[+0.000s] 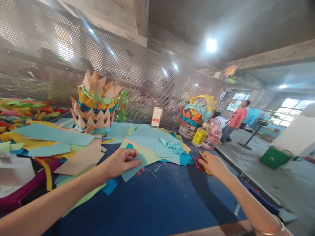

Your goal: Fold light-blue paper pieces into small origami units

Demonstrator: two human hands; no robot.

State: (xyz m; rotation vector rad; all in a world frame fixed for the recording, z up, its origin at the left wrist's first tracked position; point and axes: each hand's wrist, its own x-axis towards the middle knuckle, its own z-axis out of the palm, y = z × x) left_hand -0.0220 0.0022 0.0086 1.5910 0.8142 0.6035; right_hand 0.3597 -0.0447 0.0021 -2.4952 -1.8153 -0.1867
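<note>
My left hand point(128, 161) is closed on a small piece of light blue paper point(130, 173), thumb on top, held above the blue table. Over at the right, my right hand point(212, 164) has its fingers closed around scissors point(199, 164) with red and yellow handles, close to the tabletop; the blades are hard to make out. Between the hands lies a pile of light blue, green and peach paper sheets point(142, 137). Small folded light blue pieces point(173, 146) rest on that pile. Thin paper offcuts point(154, 173) are scattered on the table in front of it.
Layered paper baskets point(94, 111) point(189, 119) stand behind. Near them are a green bottle point(122, 106), a yellow-labelled bottle point(199, 136) and a pink jug point(213, 134). More coloured paper point(54, 132) covers the left side. A perforated metal screen point(137, 75) closes the back. A person point(237, 118) stands beyond.
</note>
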